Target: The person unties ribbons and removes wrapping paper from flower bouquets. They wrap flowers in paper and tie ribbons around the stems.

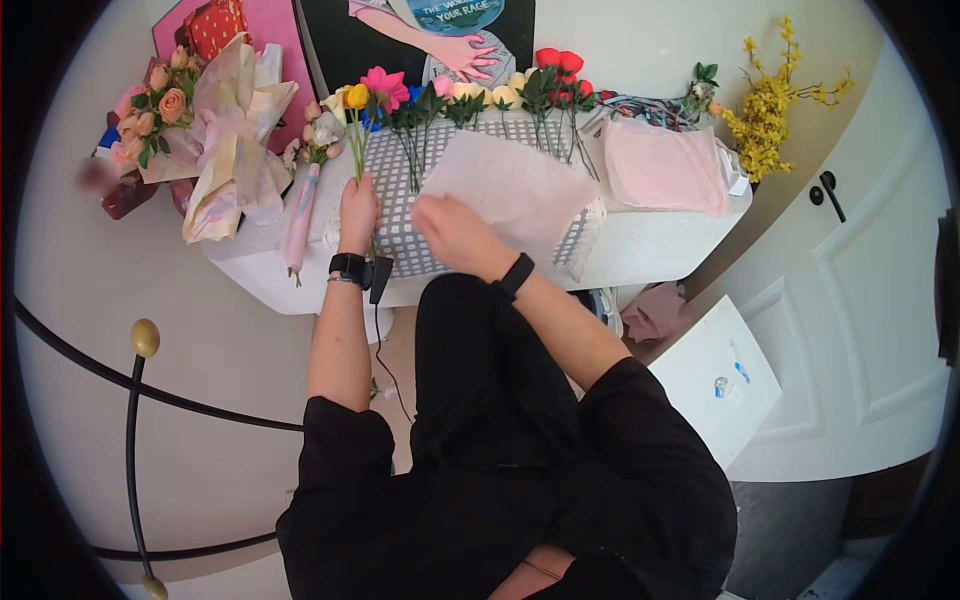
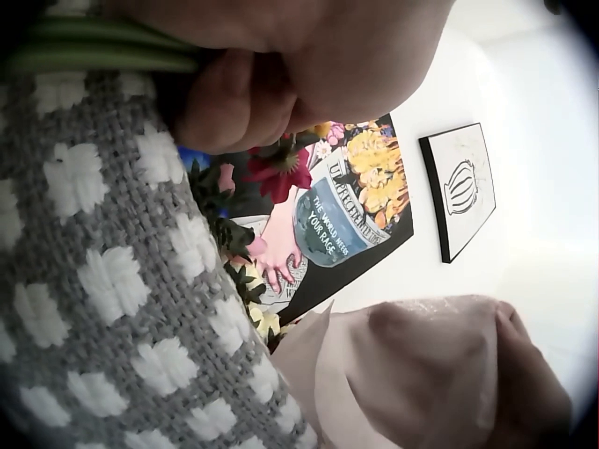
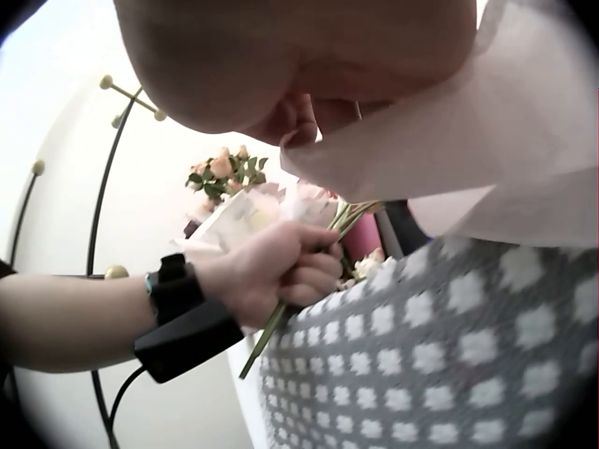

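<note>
In the head view my left hand [image 1: 358,212] grips a small bunch of green stems topped by a yellow tulip [image 1: 357,97]. The right wrist view shows its fingers curled round the stems [image 3: 265,344], whose cut ends stick out below the fist. My right hand [image 1: 458,235] pinches the near left corner of a pale pink sheet of wrapping paper [image 1: 510,185]. That sheet is partly lifted over the grey-and-white checked cloth [image 1: 400,240]. Left of the left hand lies a slim bouquet wrapped in pink [image 1: 300,225].
Flowers on stems, including red roses [image 1: 560,62] and a magenta flower [image 1: 384,87], line the table's back. Folded pink paper [image 1: 665,165] lies at the right, near yellow blossom branches [image 1: 765,115]. A large wrapped bouquet [image 1: 235,140] occupies the left end. A cable [image 1: 390,365] hangs from the left wrist.
</note>
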{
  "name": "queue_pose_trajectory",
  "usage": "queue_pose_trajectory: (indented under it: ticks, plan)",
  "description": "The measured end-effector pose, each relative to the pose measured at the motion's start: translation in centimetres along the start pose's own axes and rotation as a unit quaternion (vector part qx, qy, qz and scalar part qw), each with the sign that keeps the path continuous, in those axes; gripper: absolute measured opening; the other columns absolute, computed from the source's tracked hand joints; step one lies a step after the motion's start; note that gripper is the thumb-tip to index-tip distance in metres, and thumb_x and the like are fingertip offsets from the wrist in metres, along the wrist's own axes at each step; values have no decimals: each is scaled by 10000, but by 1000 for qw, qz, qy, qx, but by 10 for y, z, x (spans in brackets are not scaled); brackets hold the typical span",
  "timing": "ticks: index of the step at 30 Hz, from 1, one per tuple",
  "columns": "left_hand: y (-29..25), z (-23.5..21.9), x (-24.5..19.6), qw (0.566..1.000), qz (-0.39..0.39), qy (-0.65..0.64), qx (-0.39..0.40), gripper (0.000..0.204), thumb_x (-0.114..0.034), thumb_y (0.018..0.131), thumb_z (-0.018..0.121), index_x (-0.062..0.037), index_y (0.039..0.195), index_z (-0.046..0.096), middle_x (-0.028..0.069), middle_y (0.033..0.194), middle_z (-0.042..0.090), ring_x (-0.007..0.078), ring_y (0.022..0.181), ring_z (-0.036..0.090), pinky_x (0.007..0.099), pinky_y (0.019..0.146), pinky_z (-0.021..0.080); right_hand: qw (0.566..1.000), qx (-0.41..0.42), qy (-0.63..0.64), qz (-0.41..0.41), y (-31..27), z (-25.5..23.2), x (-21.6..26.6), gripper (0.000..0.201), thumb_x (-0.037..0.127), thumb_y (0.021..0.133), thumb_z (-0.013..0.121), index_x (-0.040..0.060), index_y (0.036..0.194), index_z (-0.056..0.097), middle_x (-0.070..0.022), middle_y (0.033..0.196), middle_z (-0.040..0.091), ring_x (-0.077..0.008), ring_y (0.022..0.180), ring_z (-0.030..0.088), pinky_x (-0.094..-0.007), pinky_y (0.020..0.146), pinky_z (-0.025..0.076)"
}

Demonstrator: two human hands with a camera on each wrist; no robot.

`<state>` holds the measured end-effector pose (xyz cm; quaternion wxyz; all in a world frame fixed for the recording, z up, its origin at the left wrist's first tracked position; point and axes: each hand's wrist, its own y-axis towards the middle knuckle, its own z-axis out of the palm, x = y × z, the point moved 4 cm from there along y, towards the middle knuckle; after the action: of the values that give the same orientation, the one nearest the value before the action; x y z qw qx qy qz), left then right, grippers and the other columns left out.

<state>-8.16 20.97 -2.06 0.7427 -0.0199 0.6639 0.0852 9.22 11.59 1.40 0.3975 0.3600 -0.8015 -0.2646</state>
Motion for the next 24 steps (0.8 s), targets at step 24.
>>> queue_pose_trajectory:
  ticks: [24]
  plan:
    - [-2,2,-4,997,16,72,4,259,-303,965,454,-67,859,446,-14,583,425,84,436,381,255,378,307,922,-110,-367,58,-69,-84,-66,235,157,746,680,12,908,592,-141,1001,564,-327,1010,515,-442,880,425]
